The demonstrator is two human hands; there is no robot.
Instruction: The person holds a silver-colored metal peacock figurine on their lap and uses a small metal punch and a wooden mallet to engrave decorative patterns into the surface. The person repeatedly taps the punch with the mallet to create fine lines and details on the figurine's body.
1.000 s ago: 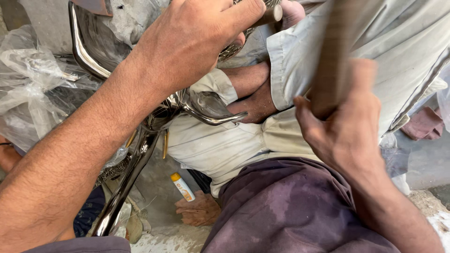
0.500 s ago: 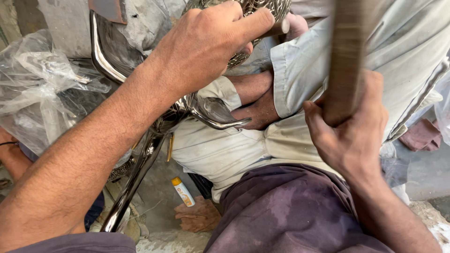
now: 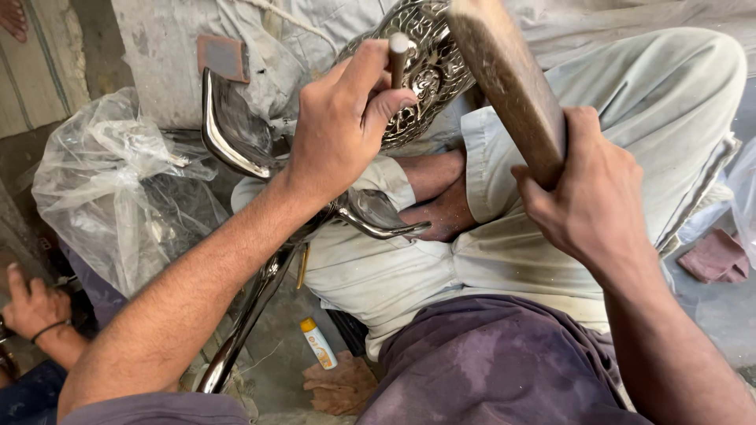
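Note:
My left hand [image 3: 346, 118] grips a thin metal punch [image 3: 398, 55], held upright with its tip against an ornate embossed metal piece [image 3: 429, 71] at the top centre. My right hand [image 3: 587, 197] is closed around a thick wooden handle [image 3: 508, 83] that rises up and to the left over the embossed piece. The head of that tool is out of frame. A shiny curved chrome frame [image 3: 236, 142] runs under my left forearm and down to the lower left. My legs, in pale and dark purple cloth, fill the lower right.
A crumpled clear plastic bag [image 3: 118, 189] lies at the left. Another person's hand [image 3: 31, 307] with a wristband shows at the lower left edge. A small white tube with an orange cap [image 3: 319, 344] lies on the floor beside a foot [image 3: 342, 386]. A reddish cloth [image 3: 717, 256] lies at the right.
The view has tilted up, so both hands sit lower in frame and the embossed piece and punch are now exposed. My right hand has slid a little lower with the wooden handle.

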